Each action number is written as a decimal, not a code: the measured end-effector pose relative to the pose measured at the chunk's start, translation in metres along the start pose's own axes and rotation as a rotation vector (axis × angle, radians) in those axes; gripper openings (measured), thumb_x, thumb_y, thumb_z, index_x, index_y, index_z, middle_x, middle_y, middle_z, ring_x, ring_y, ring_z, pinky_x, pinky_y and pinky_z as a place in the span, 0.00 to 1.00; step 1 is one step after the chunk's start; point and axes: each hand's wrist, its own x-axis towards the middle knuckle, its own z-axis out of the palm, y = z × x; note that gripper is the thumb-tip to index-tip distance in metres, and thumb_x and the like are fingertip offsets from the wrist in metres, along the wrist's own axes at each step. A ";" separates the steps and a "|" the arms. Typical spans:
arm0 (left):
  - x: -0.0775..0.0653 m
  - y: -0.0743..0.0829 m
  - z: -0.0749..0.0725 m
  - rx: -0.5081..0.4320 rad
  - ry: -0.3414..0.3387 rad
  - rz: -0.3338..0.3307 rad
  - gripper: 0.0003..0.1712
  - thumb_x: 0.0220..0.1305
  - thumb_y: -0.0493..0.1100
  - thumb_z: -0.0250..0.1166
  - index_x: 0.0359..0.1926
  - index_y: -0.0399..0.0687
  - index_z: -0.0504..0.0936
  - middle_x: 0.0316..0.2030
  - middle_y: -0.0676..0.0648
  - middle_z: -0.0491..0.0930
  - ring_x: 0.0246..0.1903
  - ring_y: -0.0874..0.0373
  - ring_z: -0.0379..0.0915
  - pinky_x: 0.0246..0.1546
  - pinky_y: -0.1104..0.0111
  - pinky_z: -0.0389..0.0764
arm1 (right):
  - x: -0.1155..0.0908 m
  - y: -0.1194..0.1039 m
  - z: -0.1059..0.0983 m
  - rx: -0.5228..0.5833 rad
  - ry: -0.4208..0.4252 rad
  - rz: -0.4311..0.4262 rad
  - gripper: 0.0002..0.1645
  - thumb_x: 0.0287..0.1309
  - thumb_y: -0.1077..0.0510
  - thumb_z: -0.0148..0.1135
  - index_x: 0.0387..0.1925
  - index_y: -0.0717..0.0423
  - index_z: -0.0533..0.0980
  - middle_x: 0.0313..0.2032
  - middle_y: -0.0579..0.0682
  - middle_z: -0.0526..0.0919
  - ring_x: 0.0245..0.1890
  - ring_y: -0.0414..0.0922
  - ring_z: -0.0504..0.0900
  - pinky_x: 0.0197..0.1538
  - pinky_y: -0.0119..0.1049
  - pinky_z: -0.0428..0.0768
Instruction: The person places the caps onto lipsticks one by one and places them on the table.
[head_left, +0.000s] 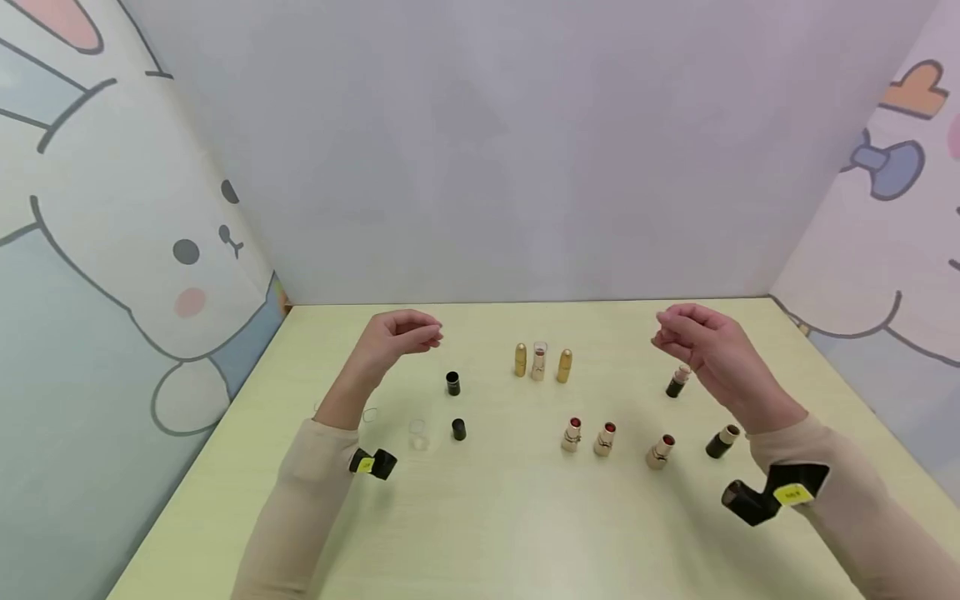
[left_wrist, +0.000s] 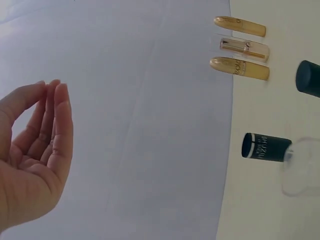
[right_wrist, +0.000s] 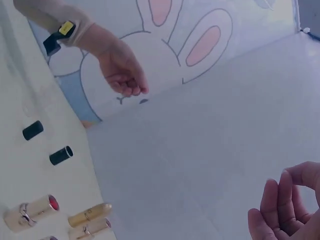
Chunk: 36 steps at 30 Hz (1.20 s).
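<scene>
My left hand hovers above the table's left half, thumb meeting the fingertips, nothing between them. Nearest below it stands a black cap, open end up; another black cap is nearer me. My right hand, also raised and empty, has its fingers loosely bent toward the thumb. Below it stands a black-based lipstick, partly hidden by the hand; a second black-based tube is nearer the right wrist. Three gold lipsticks with red tips, one of them a gold lipstick, stand uncapped at centre right.
Toward the back stand a gold bullet-shaped tube, a clear-capped lipstick and another gold tube. Transparent caps lie near the left forearm. A plain grey wall rises behind the table; cartoon-printed panels flank it.
</scene>
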 end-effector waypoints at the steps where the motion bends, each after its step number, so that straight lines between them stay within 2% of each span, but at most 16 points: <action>1: -0.001 -0.004 -0.001 -0.009 0.019 -0.012 0.13 0.60 0.41 0.62 0.43 0.37 0.79 0.30 0.57 0.82 0.34 0.64 0.80 0.42 0.71 0.80 | -0.003 0.002 0.000 0.044 -0.002 -0.005 0.05 0.62 0.63 0.54 0.32 0.56 0.76 0.28 0.45 0.80 0.30 0.38 0.81 0.43 0.28 0.80; 4: -0.001 -0.010 -0.004 -0.018 0.052 -0.007 0.13 0.60 0.42 0.62 0.42 0.36 0.79 0.29 0.57 0.81 0.33 0.64 0.79 0.41 0.71 0.81 | -0.010 0.007 0.001 0.139 0.008 -0.009 0.07 0.63 0.64 0.52 0.32 0.56 0.76 0.26 0.46 0.79 0.29 0.39 0.81 0.43 0.29 0.81; 7: 0.001 -0.013 -0.004 -0.032 0.057 0.009 0.15 0.60 0.43 0.63 0.43 0.34 0.78 0.30 0.56 0.81 0.33 0.64 0.79 0.43 0.68 0.81 | -0.014 0.009 0.000 0.178 0.028 -0.039 0.08 0.63 0.65 0.52 0.32 0.56 0.77 0.25 0.46 0.79 0.28 0.39 0.80 0.42 0.29 0.81; 9: 0.003 -0.014 -0.003 -0.032 0.045 0.008 0.16 0.60 0.42 0.63 0.43 0.32 0.77 0.30 0.56 0.81 0.33 0.64 0.79 0.44 0.66 0.80 | -0.015 0.008 -0.001 0.195 0.035 -0.063 0.08 0.63 0.65 0.51 0.32 0.57 0.77 0.25 0.47 0.78 0.28 0.39 0.80 0.41 0.29 0.81; 12: 0.007 -0.017 -0.001 0.007 -0.002 -0.028 0.17 0.59 0.42 0.64 0.45 0.32 0.77 0.31 0.55 0.82 0.34 0.62 0.80 0.46 0.65 0.80 | -0.016 0.007 -0.003 0.223 0.031 -0.082 0.08 0.63 0.65 0.50 0.32 0.58 0.77 0.24 0.47 0.77 0.27 0.40 0.80 0.41 0.29 0.81; 15: 0.012 -0.023 0.001 0.114 -0.072 -0.088 0.16 0.57 0.41 0.66 0.45 0.37 0.79 0.34 0.53 0.83 0.37 0.60 0.80 0.47 0.65 0.79 | -0.015 0.007 -0.005 0.233 0.018 -0.080 0.09 0.64 0.66 0.50 0.32 0.58 0.77 0.24 0.48 0.77 0.27 0.40 0.80 0.41 0.30 0.81; 18: 0.018 -0.028 0.003 0.243 -0.140 -0.143 0.18 0.55 0.40 0.66 0.47 0.40 0.80 0.41 0.44 0.83 0.43 0.54 0.79 0.50 0.62 0.77 | -0.014 0.009 -0.005 0.224 0.008 -0.066 0.10 0.64 0.66 0.49 0.32 0.58 0.77 0.25 0.47 0.79 0.27 0.40 0.80 0.41 0.30 0.81; 22: 0.027 -0.037 0.006 0.399 -0.201 -0.229 0.25 0.53 0.37 0.67 0.54 0.37 0.75 0.53 0.37 0.76 0.52 0.48 0.74 0.54 0.58 0.74 | -0.014 0.011 -0.006 0.217 0.007 -0.042 0.11 0.64 0.66 0.49 0.31 0.57 0.77 0.25 0.47 0.80 0.27 0.39 0.80 0.40 0.29 0.81; 25: 0.037 -0.046 0.008 0.513 -0.253 -0.285 0.31 0.51 0.34 0.68 0.58 0.36 0.71 0.57 0.36 0.71 0.55 0.46 0.72 0.53 0.59 0.75 | -0.014 0.013 -0.006 0.224 0.011 -0.032 0.11 0.64 0.66 0.49 0.31 0.57 0.78 0.25 0.47 0.80 0.27 0.39 0.81 0.40 0.30 0.81; 29: 0.046 -0.060 0.010 0.649 -0.297 -0.251 0.31 0.47 0.32 0.70 0.55 0.34 0.73 0.54 0.36 0.74 0.53 0.46 0.73 0.50 0.62 0.77 | -0.015 0.015 -0.007 0.227 0.009 -0.029 0.11 0.64 0.67 0.49 0.30 0.57 0.77 0.26 0.47 0.80 0.27 0.39 0.81 0.41 0.30 0.81; 32: 0.050 -0.064 0.012 0.690 -0.318 -0.209 0.28 0.46 0.31 0.71 0.52 0.34 0.76 0.50 0.37 0.77 0.51 0.46 0.74 0.48 0.64 0.78 | -0.016 0.016 -0.008 0.215 0.007 -0.032 0.12 0.64 0.67 0.48 0.30 0.56 0.77 0.26 0.46 0.80 0.27 0.39 0.81 0.39 0.29 0.81; 36: 0.055 -0.066 0.018 0.707 -0.368 -0.188 0.26 0.46 0.32 0.71 0.50 0.36 0.77 0.48 0.39 0.78 0.50 0.48 0.75 0.48 0.65 0.78 | -0.016 0.017 -0.010 0.212 0.009 -0.045 0.12 0.64 0.67 0.48 0.30 0.56 0.77 0.25 0.46 0.81 0.26 0.39 0.80 0.36 0.28 0.80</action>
